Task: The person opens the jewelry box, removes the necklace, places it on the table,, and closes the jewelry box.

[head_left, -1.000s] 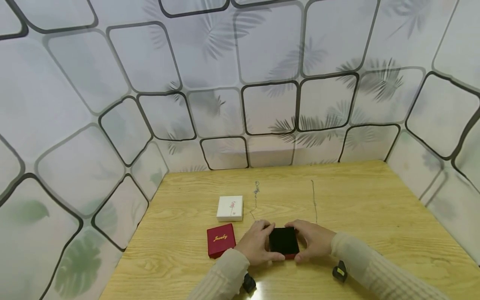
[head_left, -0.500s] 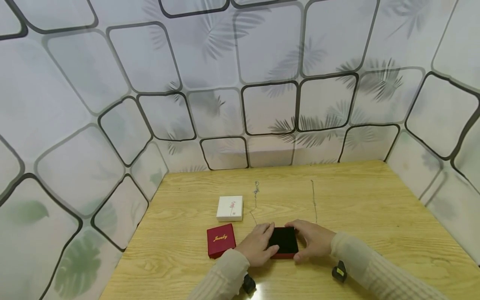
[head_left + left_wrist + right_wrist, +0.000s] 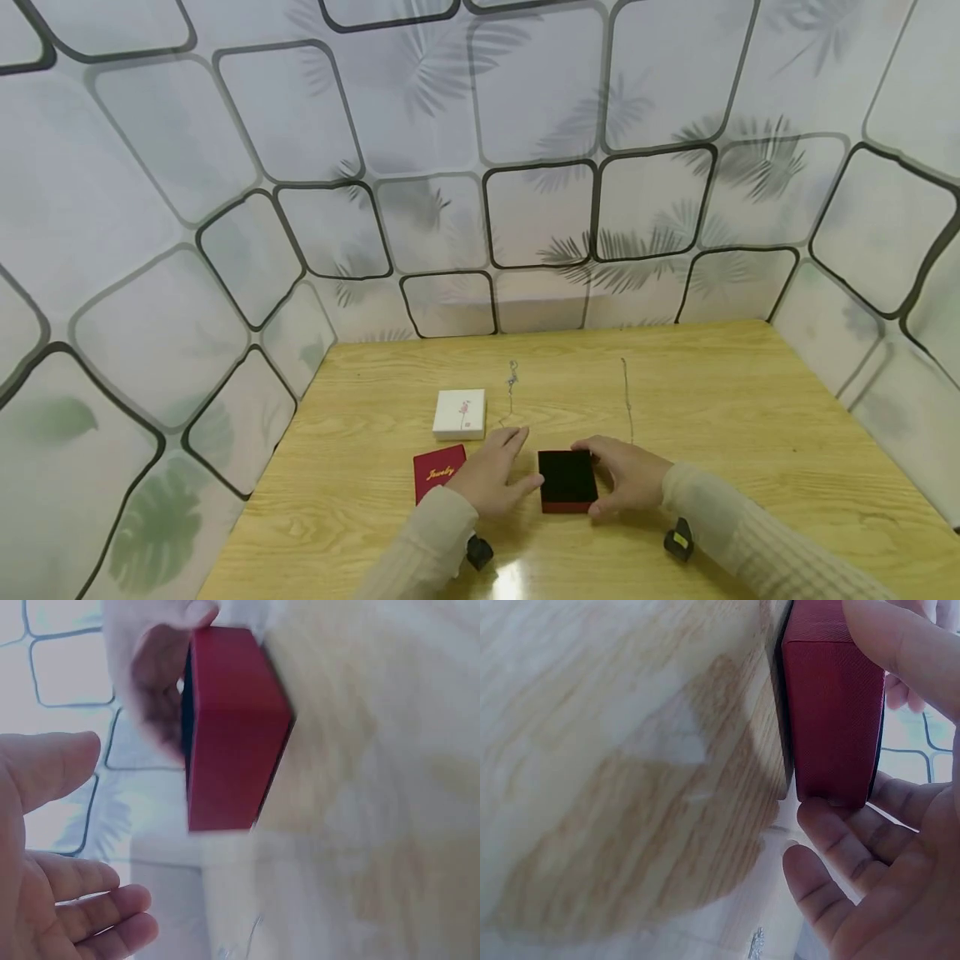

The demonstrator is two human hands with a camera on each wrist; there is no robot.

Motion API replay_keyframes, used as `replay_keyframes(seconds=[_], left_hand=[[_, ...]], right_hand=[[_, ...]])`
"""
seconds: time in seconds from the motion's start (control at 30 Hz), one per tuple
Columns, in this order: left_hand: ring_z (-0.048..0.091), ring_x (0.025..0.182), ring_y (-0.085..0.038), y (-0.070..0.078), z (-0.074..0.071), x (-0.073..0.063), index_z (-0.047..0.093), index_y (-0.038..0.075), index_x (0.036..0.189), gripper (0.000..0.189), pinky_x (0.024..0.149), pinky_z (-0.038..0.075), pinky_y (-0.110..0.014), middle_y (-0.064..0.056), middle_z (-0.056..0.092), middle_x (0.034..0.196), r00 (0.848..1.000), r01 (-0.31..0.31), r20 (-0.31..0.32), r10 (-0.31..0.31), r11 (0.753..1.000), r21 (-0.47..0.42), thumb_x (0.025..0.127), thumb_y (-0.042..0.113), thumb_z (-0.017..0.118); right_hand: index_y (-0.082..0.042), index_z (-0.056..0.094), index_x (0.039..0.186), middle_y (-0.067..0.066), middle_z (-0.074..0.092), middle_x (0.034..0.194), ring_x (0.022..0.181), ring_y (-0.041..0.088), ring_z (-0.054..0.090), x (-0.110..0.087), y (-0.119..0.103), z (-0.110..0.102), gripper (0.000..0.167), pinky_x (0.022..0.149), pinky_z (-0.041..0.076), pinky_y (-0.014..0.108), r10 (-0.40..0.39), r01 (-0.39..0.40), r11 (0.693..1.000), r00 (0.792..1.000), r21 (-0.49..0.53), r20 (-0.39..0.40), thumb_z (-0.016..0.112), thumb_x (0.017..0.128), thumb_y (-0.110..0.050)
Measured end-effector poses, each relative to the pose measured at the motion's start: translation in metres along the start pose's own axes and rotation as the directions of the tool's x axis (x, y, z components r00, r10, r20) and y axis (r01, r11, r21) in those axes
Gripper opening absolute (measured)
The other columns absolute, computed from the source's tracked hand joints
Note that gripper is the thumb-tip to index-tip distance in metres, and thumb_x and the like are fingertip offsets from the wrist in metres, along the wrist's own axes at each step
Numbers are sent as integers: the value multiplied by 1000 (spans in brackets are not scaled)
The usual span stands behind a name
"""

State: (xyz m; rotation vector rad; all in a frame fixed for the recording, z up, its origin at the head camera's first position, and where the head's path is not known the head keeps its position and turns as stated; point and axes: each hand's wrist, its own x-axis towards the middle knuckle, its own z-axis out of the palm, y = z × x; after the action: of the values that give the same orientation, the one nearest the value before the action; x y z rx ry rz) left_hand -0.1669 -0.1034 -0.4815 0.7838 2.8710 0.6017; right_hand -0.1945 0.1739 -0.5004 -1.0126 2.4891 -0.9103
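Observation:
A red jewelry box base point(image 3: 567, 481) with a black padded inside faces up on the wooden table, between both hands. My right hand point(image 3: 628, 475) holds its right side, thumb at the near corner and fingers at the far one; the right wrist view shows them against the red wall point(image 3: 832, 712). Just left of the box, my left hand point(image 3: 487, 475) hovers with fingers extended. A gap separates it from the box in the left wrist view. Under the left hand lies a red lid point(image 3: 438, 468) lettered "Jewelry" in gold, partly covered by the hand.
Behind the lid sits a white box point(image 3: 460, 414) with a pink flower print. Two thin chain necklaces lie stretched out farther back, one with a pendant point(image 3: 512, 379), the other a plain-looking chain point(image 3: 628, 400) at right. Patterned cloth walls point(image 3: 540, 208) enclose the table.
My left hand has let go of the box base and moved left, now covering part of the red lid. The right hand stays at the box, which has hardly moved.

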Motion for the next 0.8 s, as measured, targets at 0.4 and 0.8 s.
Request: replay_keyframes(seconds=[0.4, 0.8], left_hand=[[37, 133, -32, -40, -35, -29, 40, 3, 145, 76, 103, 39, -47, -14, 39, 145, 991, 93, -96, -89, 995, 38, 90, 51, 62], [43, 126, -34, -82, -40, -56, 42, 5, 143, 109, 99, 43, -49, -17, 42, 141, 968, 249, -47, -247, 967, 49, 61, 63, 82]], right_hand=[[-4, 33, 147, 10, 42, 143, 120, 28, 48, 0, 9, -4, 103, 100, 38, 54, 25, -27, 998, 999, -64, -33, 78, 70, -56], [-1, 31, 146, 10, 44, 139, 120, 28, 46, -2, 9, -9, 102, 97, 41, 53, 61, -63, 998, 997, -28, -42, 82, 71, -49]])
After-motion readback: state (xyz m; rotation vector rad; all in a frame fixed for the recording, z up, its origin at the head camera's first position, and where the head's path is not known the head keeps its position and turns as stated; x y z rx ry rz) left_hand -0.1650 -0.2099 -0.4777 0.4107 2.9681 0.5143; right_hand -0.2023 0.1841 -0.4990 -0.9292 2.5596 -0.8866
